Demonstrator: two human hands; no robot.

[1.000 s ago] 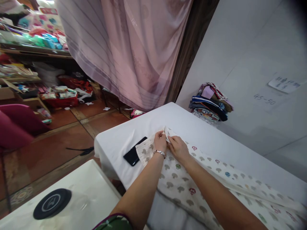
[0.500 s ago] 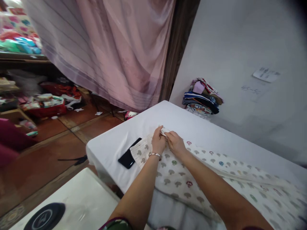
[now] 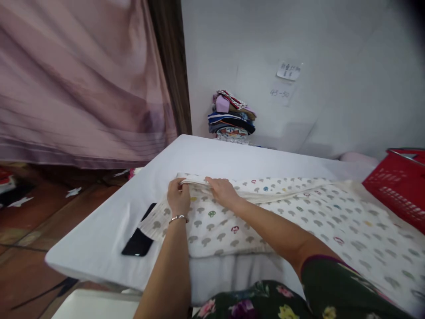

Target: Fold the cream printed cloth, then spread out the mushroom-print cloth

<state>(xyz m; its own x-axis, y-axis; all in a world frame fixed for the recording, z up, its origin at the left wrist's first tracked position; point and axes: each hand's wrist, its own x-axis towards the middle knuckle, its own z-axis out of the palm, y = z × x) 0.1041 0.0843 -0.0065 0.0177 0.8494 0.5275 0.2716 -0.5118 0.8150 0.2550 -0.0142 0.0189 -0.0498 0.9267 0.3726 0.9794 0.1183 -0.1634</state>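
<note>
A long white cloth [image 3: 219,239] printed with grey and coloured mushrooms lies folded along the white-covered table [image 3: 149,173]. My left hand [image 3: 178,197] pinches its far folded edge near the left end, fingers curled over the top. To the right, my right hand [image 3: 223,191] grips the same edge, thumb and fingers closed on it. Between the two hands the edge is raised and held in a line. Partly under the cloth's left end lies a black phone [image 3: 137,243].
A stack of folded fabrics [image 3: 230,117] stands against the wall behind the table. At the right is a red plastic basket [image 3: 395,186], touching the cloth's far end. A pink curtain [image 3: 83,79] hangs at the left. A white surface [image 3: 96,305] sits lower at front left.
My view has turned right, bringing the red basket into sight. My hands have moved apart along the cloth's edge, which now stretches between them; before, they were close together at one spot.
</note>
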